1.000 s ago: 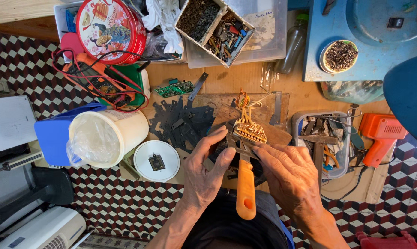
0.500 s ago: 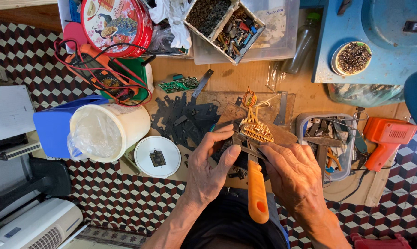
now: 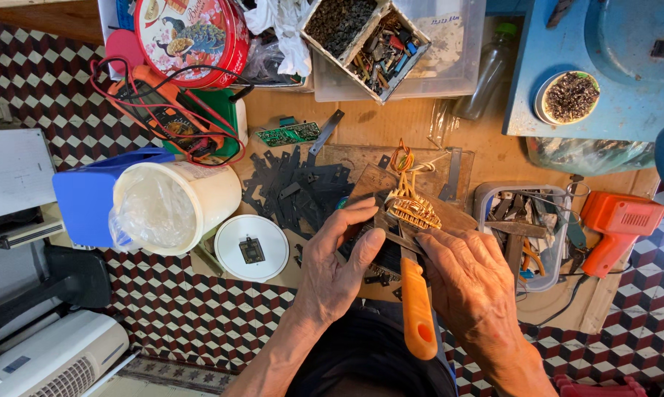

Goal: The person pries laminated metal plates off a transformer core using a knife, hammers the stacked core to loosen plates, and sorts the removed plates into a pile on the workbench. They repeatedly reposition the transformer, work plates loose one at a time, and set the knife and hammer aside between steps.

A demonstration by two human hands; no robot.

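Overhead view of the table (image 3: 486, 158) as I watched it remotely. My left hand (image 3: 339, 272) was closed around the dark laminated core of a small transformer (image 3: 390, 235), thumb and fingers pinching its near edge; the copper winding (image 3: 414, 213) with its loose orange and yellow leads sat on top, just in front of the fingertips. My right hand (image 3: 468, 283) was curled over the shaft of an orange-handled tool (image 3: 418, 312), whose handle pointed back toward my body; I could not tell where its tip sat, as the fingers hid it.

To work the core well, I judged that the left hand had to keep the block flat on the wooden board while the tool went in level, not levered upward into the winding.

Room was tight: a pile of black plates (image 3: 291, 187) lay just to the left, a tray of hand tools (image 3: 526, 235) close on the right, a white lid (image 3: 252, 248) near the left wrist. The open space was toward my body.
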